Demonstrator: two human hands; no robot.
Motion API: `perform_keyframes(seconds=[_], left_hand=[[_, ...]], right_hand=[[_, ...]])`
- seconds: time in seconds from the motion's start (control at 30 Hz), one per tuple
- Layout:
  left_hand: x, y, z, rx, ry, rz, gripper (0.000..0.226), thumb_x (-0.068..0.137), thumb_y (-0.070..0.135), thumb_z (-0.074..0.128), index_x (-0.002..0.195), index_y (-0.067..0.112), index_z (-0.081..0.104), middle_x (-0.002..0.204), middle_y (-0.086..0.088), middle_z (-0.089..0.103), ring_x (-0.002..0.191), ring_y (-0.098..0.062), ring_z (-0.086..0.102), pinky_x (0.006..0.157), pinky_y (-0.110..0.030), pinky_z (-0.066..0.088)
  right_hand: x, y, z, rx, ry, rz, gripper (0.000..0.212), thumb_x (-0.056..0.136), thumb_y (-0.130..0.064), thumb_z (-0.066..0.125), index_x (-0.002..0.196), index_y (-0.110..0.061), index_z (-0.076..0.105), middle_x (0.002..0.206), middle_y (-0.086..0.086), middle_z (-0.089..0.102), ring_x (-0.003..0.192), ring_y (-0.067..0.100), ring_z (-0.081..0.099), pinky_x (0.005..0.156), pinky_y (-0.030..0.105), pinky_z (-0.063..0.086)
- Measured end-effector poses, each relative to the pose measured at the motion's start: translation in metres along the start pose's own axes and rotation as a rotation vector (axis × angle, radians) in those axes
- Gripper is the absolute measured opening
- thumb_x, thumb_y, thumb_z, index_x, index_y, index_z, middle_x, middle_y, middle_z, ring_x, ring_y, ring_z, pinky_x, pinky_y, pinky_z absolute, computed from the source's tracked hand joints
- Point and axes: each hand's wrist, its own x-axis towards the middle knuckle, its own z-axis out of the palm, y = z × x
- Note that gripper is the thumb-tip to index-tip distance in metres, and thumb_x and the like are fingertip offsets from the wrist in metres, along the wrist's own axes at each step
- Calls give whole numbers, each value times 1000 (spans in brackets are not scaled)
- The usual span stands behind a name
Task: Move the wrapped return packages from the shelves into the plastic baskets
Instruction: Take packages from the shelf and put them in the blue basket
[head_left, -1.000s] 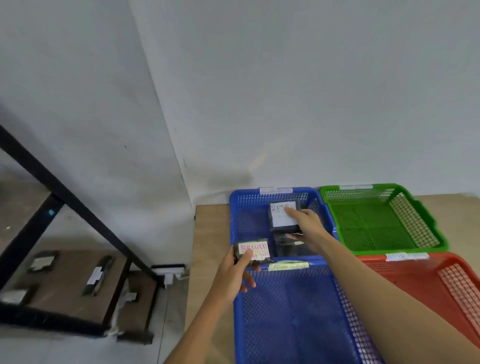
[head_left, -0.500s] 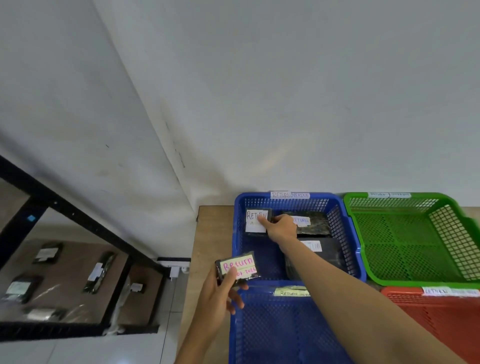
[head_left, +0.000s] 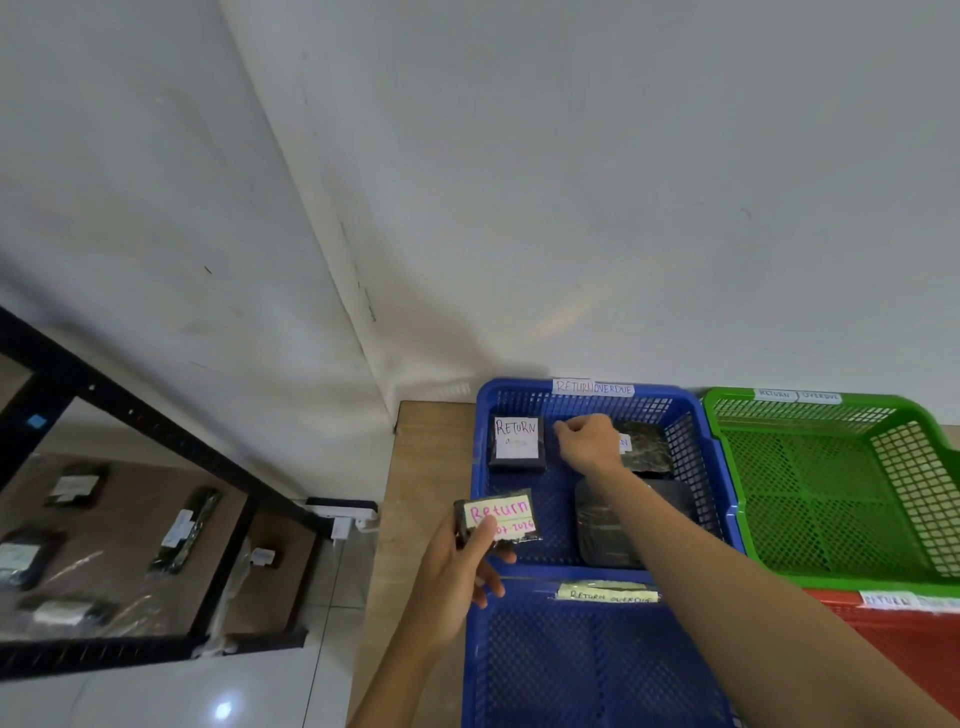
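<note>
My left hand (head_left: 457, 577) grips a dark wrapped package with a yellow and pink "Return" label (head_left: 506, 519), held over the near left corner of the far blue basket (head_left: 480, 447). My right hand (head_left: 589, 441) hovers inside that basket with fingers curled, holding nothing. Beside it, to the left, lies a package with a white "RETURN" label (head_left: 517, 444). Two more dark packages (head_left: 647, 449) (head_left: 605, 538) lie in the same basket, partly hidden by my right arm. Several wrapped packages (head_left: 75, 488) rest on the low shelf at the left.
A second blue basket (head_left: 571, 675) sits nearest me, a green basket (head_left: 727, 421) at the right, a red basket (head_left: 914, 654) below it. They stand on a wooden table (head_left: 426, 467) against the wall. The black shelf frame (head_left: 130, 410) and a power strip (head_left: 343, 512) are at the left.
My right hand let go of the white-labelled package in the far blue basket's left corner and drew back to the right. My left hand kept its package near the basket's front edge.
</note>
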Motion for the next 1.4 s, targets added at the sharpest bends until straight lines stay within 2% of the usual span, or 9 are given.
perform_keyframes(seconds=[0.13,0.27,0.37,0.6,0.77,0.97,1.1,1.2,1.4], left_hand=[[15,3,11,32,-49,-16,48,89,50,61,119,13,60,87,-10,75,55,-19,59,45,-25,44],[36,7,30,63,-74,-45,45,88,52,66,116,15,63,83,-9,72,54,-21,58,48,-29,47],[51,10,43,82,-92,-62,34,97,44,63,115,16,64,81,-8,71,54,-20,58,51,-29,48],[75,12,55,101,-45,-104,32,99,43,60,117,17,61,89,-11,72,58,-18,62,56,-30,54],[82,9,42,169,146,-42,21,104,32,53,120,18,56,86,-12,70,55,-18,63,51,-28,52],[88,24,14,93,228,50,16,108,27,44,118,21,56,80,-10,68,55,-17,62,50,-27,50],[91,26,4,64,223,58,17,108,24,45,117,19,58,77,-9,67,55,-15,62,49,-26,49],[88,25,0,58,188,57,17,107,24,46,117,18,59,77,-8,68,56,-16,63,51,-27,50],[84,23,-6,53,131,51,19,107,28,47,118,18,59,77,-7,68,57,-18,62,52,-28,51]], right_hand=[[-7,1,-55,282,-149,-24,15,99,-15,67,93,-3,74,94,15,78,79,25,76,83,46,64],[-36,-5,-101,151,-647,-131,20,97,-17,69,115,-9,75,108,7,78,97,22,76,84,33,61],[-46,-2,-111,80,-766,-141,28,92,-15,76,120,-9,74,107,9,78,92,19,73,83,29,59],[-37,24,-103,240,-587,-65,19,83,-6,82,101,0,78,90,13,78,80,23,71,79,31,61],[-19,33,-86,278,-483,21,14,86,-3,79,98,1,77,94,15,79,80,22,74,86,39,62],[-5,23,-37,86,-452,-11,12,88,-2,78,100,-3,77,98,12,77,94,25,73,83,33,63],[-4,17,0,-128,-404,-55,10,83,-11,85,83,-16,76,81,1,77,83,22,76,85,35,62],[-10,11,14,-245,-287,-38,23,80,-19,88,71,-17,67,71,-1,69,75,17,67,63,23,52],[-16,13,26,-232,-124,48,52,75,-20,91,107,-8,52,101,8,59,88,23,56,66,31,42]])
